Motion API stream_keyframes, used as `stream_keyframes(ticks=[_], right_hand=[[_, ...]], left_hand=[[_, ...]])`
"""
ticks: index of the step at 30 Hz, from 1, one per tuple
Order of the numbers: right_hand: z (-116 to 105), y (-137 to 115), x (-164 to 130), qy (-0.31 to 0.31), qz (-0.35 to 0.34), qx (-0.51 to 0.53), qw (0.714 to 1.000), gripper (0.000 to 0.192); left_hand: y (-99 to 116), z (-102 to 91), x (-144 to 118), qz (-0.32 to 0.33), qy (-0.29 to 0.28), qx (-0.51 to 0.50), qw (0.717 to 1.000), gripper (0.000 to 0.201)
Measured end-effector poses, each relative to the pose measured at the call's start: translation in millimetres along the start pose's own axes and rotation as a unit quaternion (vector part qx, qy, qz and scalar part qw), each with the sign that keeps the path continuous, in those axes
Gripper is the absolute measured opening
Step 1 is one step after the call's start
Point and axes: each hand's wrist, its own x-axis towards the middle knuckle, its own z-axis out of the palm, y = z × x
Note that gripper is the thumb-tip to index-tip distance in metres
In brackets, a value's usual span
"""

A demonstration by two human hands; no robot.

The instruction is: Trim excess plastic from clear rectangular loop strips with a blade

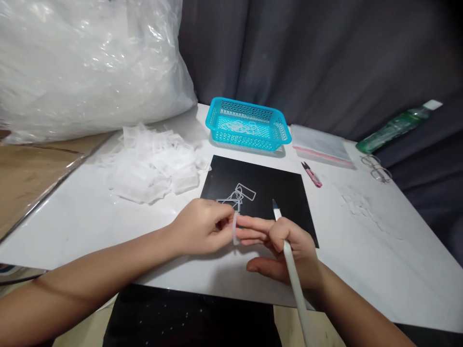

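Above black mat [282, 193]: left hand [198, 229] pinching clear plastic piece [235, 229] taut; right hand [289, 248] steadying it, gripping craft knife [291, 255].

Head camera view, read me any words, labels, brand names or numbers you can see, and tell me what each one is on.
No text can be read in this view.
Green bottle: its label is too blurred to read.
Blue basket, black mat, pink clippers and the white knife in the right hand show no print.
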Motion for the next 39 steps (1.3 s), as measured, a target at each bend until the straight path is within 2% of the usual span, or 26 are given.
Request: stream_keyframes(ticks=[5,9,12,19,27,30,33,35,37,39], right_hand=[[0,-1,2,-0.013,-0.026,-0.037,0.999,0.036],[0,-4,4,-0.015,-0.059,-0.142,0.988,0.037],[0,-7,4,-0.022,-0.071,-0.197,0.977,0.037],[0,-7,2,-0.025,-0.082,-0.219,0.972,0.035],[1,-7,3,-0.015,-0.098,-0.189,0.977,0.035],[-3,-3,4,0.045,-0.066,-0.148,0.986,0.034],[-13,9,11,0.173,-0.02,-0.115,0.978,0.031],[-23,21,18,0.23,-0.013,-0.113,0.967,0.03],[-32,33,26,0.23,-0.009,-0.13,0.964,0.03],[-38,41,32,0.195,0.003,-0.185,0.963,0.029]], left_hand=[[1,5.4,-1,-0.04,-0.018,-0.051,0.998,0.019],[5,4.9,0,-0.052,-0.061,-0.063,0.995,0.023],[5,4.5,1,-0.041,-0.073,-0.065,0.994,0.022],[-1,7.8,-1,-0.025,-0.049,-0.056,0.997,0.024],[6,3.9,1,-0.037,-0.07,-0.047,0.996,0.029],[1,-1.2,2,-0.042,-0.088,-0.015,0.995,0.026],[-10,-10.6,4,-0.059,-0.076,0.11,0.989,0.025],[-19,-15.3,5,-0.07,-0.062,0.199,0.976,0.025],[-27,-16.0,5,-0.061,-0.07,0.245,0.965,0.024],[-31,-13.3,3,-0.036,-0.092,0.264,0.96,0.025]])
